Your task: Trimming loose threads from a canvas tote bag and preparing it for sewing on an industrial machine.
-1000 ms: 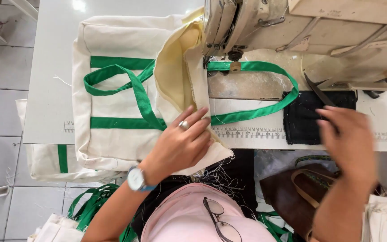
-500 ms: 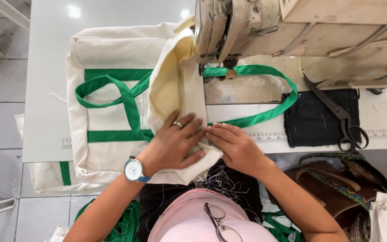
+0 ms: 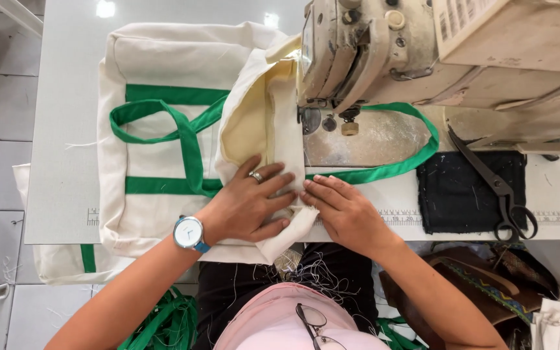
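A cream-coloured canvas tote bag [image 3: 163, 142] with woven green strap handles [image 3: 183, 133] is laid flat on the smooth pale grey worktable [image 3: 66, 116], to the left of an old beige metal sewing machine [image 3: 422, 58]. The cloth is seen to be coarse and matte, with frayed threads at its cut edges. One open side of the bag is turned up, so that a yellowish lining [image 3: 251, 126] is exposed, and a folded cream edge strip [image 3: 286, 162] is run from the near table edge straight towards the needle area of the machine; its long axis is thus set front to back, pointing away from the person. One green loop [image 3: 384, 170] is draped across the worn steel bed of the machine.

The left hand [image 3: 247, 204], bearing a ring and a round-faced wristwatch with a blue strap [image 3: 189, 233], is laid palm down with fingers spread, and the fold is pressed flat under it. The right hand [image 3: 345, 214] is placed just beside it, palm down, fingers extended leftward and touching the edge of the same strip; nothing is pinched by it.

Dark steel scissors [image 3: 497, 188] are rested on a square black cloth pad [image 3: 465, 191] to the right, well apart from both hands. More cream bags [image 3: 59, 266] are hung below the table edge.
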